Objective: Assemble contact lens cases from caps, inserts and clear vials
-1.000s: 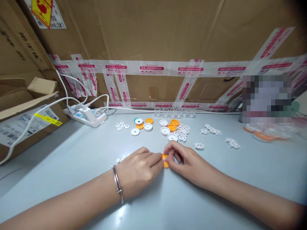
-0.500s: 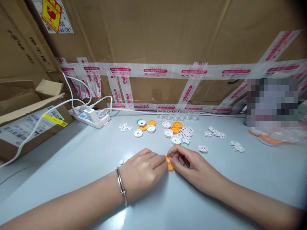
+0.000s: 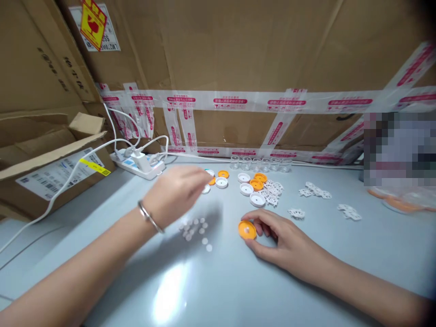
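Note:
My right hand (image 3: 277,236) grips an orange round plastic cap (image 3: 247,230) by its edge between thumb and fingers, low over the table. A small pale piece shows at the cap's centre. My left hand (image 3: 177,190) is raised and smeared by motion, in front of a group of white and orange rings, among them a white ring (image 3: 221,182) and an orange ring (image 3: 223,174); its fingers are too blurred to read. Below that hand lie several small white round pieces (image 3: 195,222). Beyond my right hand are white caps (image 3: 257,200), orange caps (image 3: 256,185) and white cut-out gear-like pieces (image 3: 272,188).
Clear small cups (image 3: 246,164) line the back, against a taped cardboard box (image 3: 225,129). A power strip (image 3: 146,168) with white cables stands at left beside an open carton (image 3: 51,177). More white cut-out pieces (image 3: 315,190) and a bagged heap of orange parts (image 3: 402,203) are at right.
My left hand has left the orange cap and moved up and left, uncovering the small white pieces. My right hand still holds the cap, now turned more face-up. The view has shifted slightly.

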The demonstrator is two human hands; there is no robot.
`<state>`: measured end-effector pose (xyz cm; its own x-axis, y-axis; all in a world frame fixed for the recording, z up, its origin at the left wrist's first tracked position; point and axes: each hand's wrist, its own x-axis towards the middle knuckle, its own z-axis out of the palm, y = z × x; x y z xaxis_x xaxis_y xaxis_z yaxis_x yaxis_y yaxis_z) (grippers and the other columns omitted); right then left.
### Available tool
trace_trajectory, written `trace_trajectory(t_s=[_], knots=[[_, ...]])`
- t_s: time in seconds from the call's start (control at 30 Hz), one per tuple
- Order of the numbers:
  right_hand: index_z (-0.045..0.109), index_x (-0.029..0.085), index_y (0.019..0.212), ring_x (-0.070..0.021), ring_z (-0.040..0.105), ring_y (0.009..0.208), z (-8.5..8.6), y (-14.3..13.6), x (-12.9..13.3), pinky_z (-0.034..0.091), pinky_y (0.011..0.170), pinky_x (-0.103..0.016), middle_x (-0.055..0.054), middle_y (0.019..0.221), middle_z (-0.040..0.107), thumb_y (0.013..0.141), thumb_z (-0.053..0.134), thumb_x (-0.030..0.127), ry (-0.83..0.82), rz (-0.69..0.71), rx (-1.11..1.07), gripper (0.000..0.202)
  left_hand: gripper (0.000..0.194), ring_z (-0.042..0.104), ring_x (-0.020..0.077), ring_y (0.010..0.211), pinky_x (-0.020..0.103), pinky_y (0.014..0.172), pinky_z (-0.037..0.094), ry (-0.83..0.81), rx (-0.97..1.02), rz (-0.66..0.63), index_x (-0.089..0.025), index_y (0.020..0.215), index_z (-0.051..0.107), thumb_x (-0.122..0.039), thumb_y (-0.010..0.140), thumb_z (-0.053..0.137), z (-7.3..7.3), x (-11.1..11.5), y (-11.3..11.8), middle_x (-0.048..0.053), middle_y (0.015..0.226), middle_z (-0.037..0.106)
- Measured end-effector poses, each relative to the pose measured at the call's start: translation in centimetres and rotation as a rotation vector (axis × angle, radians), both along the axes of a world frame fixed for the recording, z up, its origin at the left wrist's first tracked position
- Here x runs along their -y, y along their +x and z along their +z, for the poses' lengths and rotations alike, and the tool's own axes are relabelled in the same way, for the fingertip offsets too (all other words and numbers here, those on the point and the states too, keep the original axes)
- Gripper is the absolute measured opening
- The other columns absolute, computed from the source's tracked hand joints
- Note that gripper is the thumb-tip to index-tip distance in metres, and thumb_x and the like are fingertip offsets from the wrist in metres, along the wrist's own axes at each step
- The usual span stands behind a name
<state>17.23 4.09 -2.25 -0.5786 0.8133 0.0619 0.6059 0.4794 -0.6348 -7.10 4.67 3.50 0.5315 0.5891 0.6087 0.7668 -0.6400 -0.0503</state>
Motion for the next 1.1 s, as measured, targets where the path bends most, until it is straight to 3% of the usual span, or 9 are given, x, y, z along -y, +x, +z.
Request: trace_trajectory(t_s=[0.07, 0.13, 0.27, 0.33, 0.43, 0.73, 1.1], knots=[[0.052, 0.024, 0.094, -0.013, 0.048, 0.071, 0.0, -0.1, 0.0, 0.039, 0.065, -0.025, 0.001, 0.08, 0.052, 0.077, 0.051, 0.023, -0.002, -0.003, 0.004, 0.017, 0.019, 0.062, 0.0137, 0.074, 0.023, 0.069, 0.046, -0.086, 0.056, 0.166, -0.016, 0.083, 0.065, -0.02, 0.084, 0.046, 1.6, -0.4, -1.5, 0.002, 0.08, 0.069], [0.052, 0.024, 0.093, -0.0129, 0.048, 0.07, 0.1, -0.1, 0.0, 0.039, 0.064, -0.024, 0.001, 0.078, 0.051, 0.077, 0.051, 0.023, -0.006, -0.01, 0.005, 0.016, 0.018, 0.061, 0.0131, 0.07, 0.022, 0.065, 0.044, -0.313, -0.025, 0.235, -0.018, 0.078, 0.066, -0.023, 0.081, 0.049, 2.5, -0.6, -2.6, 0.0, 0.077, 0.068], [0.052, 0.023, 0.091, -0.0128, 0.047, 0.068, 0.3, -0.1, 0.1, 0.039, 0.061, -0.024, 0.002, 0.075, 0.051, 0.077, 0.052, 0.023, -0.01, -0.025, 0.002, 0.014, 0.015, 0.061, 0.0121, 0.072, 0.019, 0.064, 0.042, -0.848, -0.236, 0.159, -0.02, 0.08, 0.066, -0.022, 0.076, 0.053, 1.9, -0.3, -3.0, -0.001, 0.079, 0.068], [0.052, 0.023, 0.092, -0.0129, 0.048, 0.068, 0.4, -0.1, 0.1, 0.039, 0.061, -0.024, 0.002, 0.074, 0.051, 0.078, 0.051, 0.025, -0.005, -0.036, -0.006, 0.014, 0.014, 0.06, 0.0118, 0.072, 0.019, 0.063, 0.042, -0.987, -0.278, 0.097, -0.02, 0.08, 0.066, -0.021, 0.075, 0.053, 1.3, -0.1, -2.8, -0.001, 0.079, 0.067], [0.052, 0.023, 0.094, -0.0133, 0.048, 0.067, 0.5, 0.0, 0.1, 0.039, 0.06, -0.025, 0.001, 0.073, 0.05, 0.08, 0.05, 0.028, 0.003, -0.038, -0.014, 0.015, 0.012, 0.058, 0.0119, 0.07, 0.019, 0.061, 0.041, -1.035, -0.285, 0.078, -0.019, 0.078, 0.064, -0.022, 0.074, 0.054, 0.8, 0.0, -2.8, 0.0, 0.078, 0.066], [0.053, 0.023, 0.099, -0.0139, 0.049, 0.066, 0.4, 0.1, 0.2, 0.04, 0.059, -0.026, 0.001, 0.073, 0.049, 0.081, 0.049, 0.027, 0.022, -0.032, -0.043, 0.019, 0.012, 0.059, 0.0143, 0.068, 0.022, 0.06, 0.042, -1.101, -0.308, 0.229, -0.019, 0.078, 0.062, -0.023, 0.067, 0.058, 0.1, 0.0, -3.5, 0.0, 0.075, 0.065], [0.052, 0.022, 0.107, -0.0137, 0.051, 0.066, 0.1, 0.3, 0.2, 0.041, 0.06, -0.026, 0.001, 0.073, 0.049, 0.079, 0.051, 0.029, 0.039, -0.047, -0.046, 0.029, 0.015, 0.059, 0.0142, 0.066, 0.021, 0.058, 0.042, -1.115, -0.27, 0.228, -0.019, 0.076, 0.062, -0.03, 0.066, 0.062, -0.4, -0.4, -3.1, 0.0, 0.074, 0.065]])
